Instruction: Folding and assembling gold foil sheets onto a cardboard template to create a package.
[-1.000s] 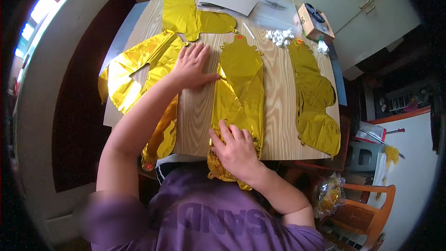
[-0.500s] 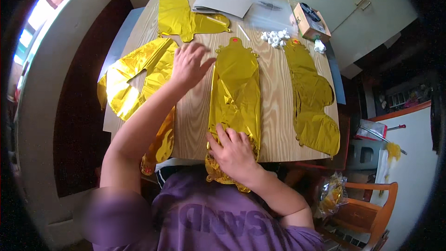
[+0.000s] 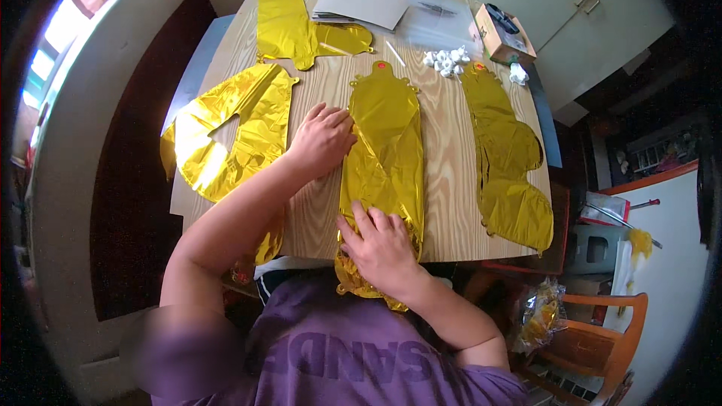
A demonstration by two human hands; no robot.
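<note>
A flat gold foil balloon (image 3: 382,109) lies lengthwise in front of me, its tabbed end with a red spot pointing away and its crinkled near end hanging over the table edge. My left hand (image 3: 322,139) is palm down at its left edge, fingertips touching the foil. Lower down, my right hand (image 3: 382,249) rests on the balloon with fingers spread. To the left is a looped gold foil balloon (image 3: 256,124), partly behind my left forearm. Another gold foil balloon (image 3: 282,22) lies at the far left, and a wavy-edged gold foil balloon (image 3: 508,173) at the right.
On the wooden table (image 3: 447,180), grey-white sheets (image 3: 361,1) and a clear plastic sleeve (image 3: 436,22) lie at the back. White crumpled pieces (image 3: 447,60) sit near a small box (image 3: 505,37) with a black item. A thin white stick (image 3: 395,53) lies nearby. A wooden chair (image 3: 602,331) stands lower right.
My left hand has come down and nearer, from above the gap between balloons onto the middle balloon's left edge. The middle foil looks smoother; my right hand stays put.
</note>
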